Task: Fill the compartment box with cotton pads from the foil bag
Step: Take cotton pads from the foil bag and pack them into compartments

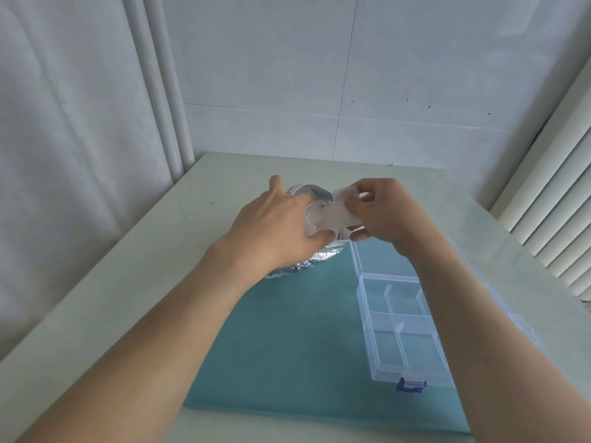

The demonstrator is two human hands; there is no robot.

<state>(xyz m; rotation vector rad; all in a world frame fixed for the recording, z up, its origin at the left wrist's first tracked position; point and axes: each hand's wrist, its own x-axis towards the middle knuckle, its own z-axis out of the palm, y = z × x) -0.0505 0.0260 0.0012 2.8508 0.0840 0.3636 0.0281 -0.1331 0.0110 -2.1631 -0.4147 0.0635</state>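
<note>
while both hands work above the foil bag (307, 265), a stack of cotton pads (332, 212) is held at its mouth.

the left hand (275, 228) curls round the upright silver foil bag, thumb and fingers gripping its open top; the right hand (383, 209) pinches the white cotton pads just beside the bag's opening, fingers curled on them. the bag stands at the far edge of a teal mat (287, 340) on the pale surface (144, 266). right of the bag, on the mat, lies the clear compartment box (399, 330), lid (380, 260) flung open toward the bag's side, its blue latch (411, 385) at the near end; no pads show in the visible compartments.
</note>
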